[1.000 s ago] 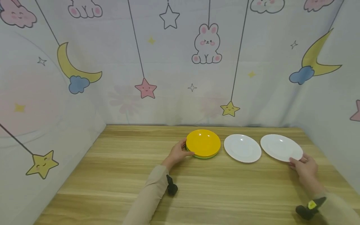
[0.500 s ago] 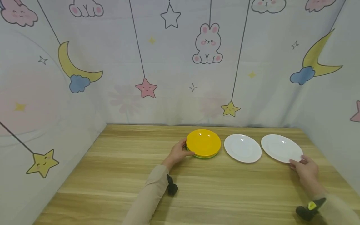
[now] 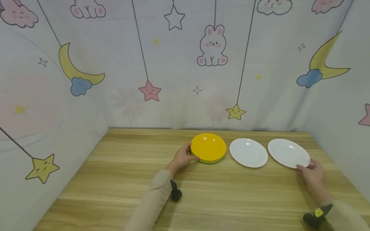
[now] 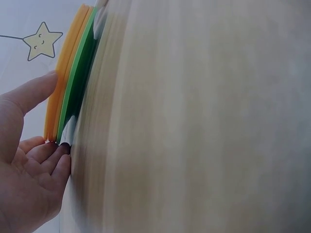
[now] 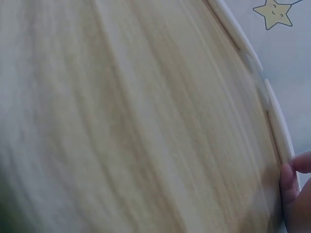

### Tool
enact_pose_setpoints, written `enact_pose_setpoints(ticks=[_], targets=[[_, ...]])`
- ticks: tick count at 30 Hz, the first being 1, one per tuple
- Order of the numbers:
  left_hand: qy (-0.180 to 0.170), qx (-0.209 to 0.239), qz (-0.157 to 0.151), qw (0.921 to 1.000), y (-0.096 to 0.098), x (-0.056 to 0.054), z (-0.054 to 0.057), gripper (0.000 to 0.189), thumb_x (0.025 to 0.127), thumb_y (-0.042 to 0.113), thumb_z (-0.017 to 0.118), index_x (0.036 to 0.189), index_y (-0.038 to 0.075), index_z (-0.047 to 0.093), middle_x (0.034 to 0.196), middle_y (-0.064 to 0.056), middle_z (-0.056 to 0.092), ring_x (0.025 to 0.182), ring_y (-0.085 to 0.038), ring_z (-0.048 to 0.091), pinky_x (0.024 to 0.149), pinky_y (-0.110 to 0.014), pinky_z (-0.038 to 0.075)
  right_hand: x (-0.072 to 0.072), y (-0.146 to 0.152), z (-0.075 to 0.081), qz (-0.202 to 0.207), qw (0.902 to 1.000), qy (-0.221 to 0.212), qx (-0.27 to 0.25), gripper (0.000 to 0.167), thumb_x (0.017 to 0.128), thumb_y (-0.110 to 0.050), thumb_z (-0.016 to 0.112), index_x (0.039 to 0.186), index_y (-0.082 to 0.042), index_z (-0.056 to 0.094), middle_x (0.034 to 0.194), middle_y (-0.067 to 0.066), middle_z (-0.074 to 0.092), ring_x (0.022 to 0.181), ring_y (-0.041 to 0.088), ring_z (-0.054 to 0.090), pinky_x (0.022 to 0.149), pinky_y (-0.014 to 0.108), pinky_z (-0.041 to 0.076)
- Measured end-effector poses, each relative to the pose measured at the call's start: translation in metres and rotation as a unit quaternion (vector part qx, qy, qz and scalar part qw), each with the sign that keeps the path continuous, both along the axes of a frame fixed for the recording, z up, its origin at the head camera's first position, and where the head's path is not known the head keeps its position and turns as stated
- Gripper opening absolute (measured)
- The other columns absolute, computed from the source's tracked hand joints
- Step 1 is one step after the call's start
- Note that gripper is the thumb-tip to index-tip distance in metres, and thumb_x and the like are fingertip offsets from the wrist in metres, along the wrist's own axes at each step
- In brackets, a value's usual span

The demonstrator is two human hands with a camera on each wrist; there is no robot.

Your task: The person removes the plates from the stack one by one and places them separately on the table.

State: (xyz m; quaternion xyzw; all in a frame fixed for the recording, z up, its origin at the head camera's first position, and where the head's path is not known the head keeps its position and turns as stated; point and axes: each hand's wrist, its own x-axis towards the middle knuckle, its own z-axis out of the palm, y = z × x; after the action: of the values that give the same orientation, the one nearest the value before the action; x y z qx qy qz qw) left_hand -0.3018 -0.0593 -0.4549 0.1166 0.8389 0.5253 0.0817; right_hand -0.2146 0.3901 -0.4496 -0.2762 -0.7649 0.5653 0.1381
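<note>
My left hand (image 3: 182, 157) holds the left edge of a small stack of plates, the thumb on the rim and the fingers curled at the side and underneath. On top of the stack is a yellow plate (image 3: 208, 147); a green plate (image 4: 77, 82) shows beneath it, edge-on in the left wrist view. Over on the right, my right hand (image 3: 313, 173) pinches the near right rim of a white plate (image 3: 288, 152) between thumb and fingers. Between that plate and the stack lies another white plate (image 3: 248, 152), untouched by either hand.
All the plates sit in a row toward the back of a wood-grain table (image 3: 124, 166). A printed cloth backdrop (image 3: 179, 70) with stars, moons and a rabbit rises behind the table and along both sides.
</note>
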Motion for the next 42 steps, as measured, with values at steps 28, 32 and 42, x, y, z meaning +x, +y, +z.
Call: enact_pose_setpoints(ticks=[28, 32, 42], targets=[[-0.005, 0.000, 0.006, 1.0000, -0.001, 0.000, 0.000, 0.079, 0.077, 0.019, 0.073, 0.139, -0.002, 0.029, 0.140, -0.016, 0.037, 0.127, -0.028, 0.038, 0.106, -0.038, 0.031, -0.036, -0.088, 0.038, 0.163, 0.9859, 0.015, 0.032, 0.064, 0.092, -0.027, 0.050, 0.136, 0.011, 0.025, 0.123, 0.032, 0.042, 0.062, -0.005, 0.057, 0.059, 0.019, 0.054], [-0.003, 0.010, 0.004, 0.9999, -0.002, 0.000, 0.000, 0.080, 0.076, 0.021, 0.074, 0.138, -0.001, 0.031, 0.140, -0.016, 0.038, 0.127, -0.029, 0.038, 0.106, -0.039, 0.031, -0.045, -0.110, 0.039, 0.216, 0.9761, -0.002, 0.024, 0.072, 0.090, -0.035, 0.053, 0.138, 0.010, 0.022, 0.130, 0.033, 0.037, 0.069, -0.001, 0.060, 0.063, 0.020, 0.055], [-0.007, 0.013, 0.004, 0.9999, -0.001, 0.000, -0.002, 0.080, 0.076, 0.019, 0.074, 0.139, -0.002, 0.029, 0.141, -0.017, 0.036, 0.127, -0.031, 0.037, 0.106, -0.041, 0.030, -0.061, -0.153, 0.043, 0.288, 0.9576, -0.011, 0.007, 0.064, 0.090, -0.032, 0.055, 0.136, 0.007, 0.031, 0.127, 0.030, 0.044, 0.086, 0.020, 0.064, 0.066, 0.022, 0.055]])
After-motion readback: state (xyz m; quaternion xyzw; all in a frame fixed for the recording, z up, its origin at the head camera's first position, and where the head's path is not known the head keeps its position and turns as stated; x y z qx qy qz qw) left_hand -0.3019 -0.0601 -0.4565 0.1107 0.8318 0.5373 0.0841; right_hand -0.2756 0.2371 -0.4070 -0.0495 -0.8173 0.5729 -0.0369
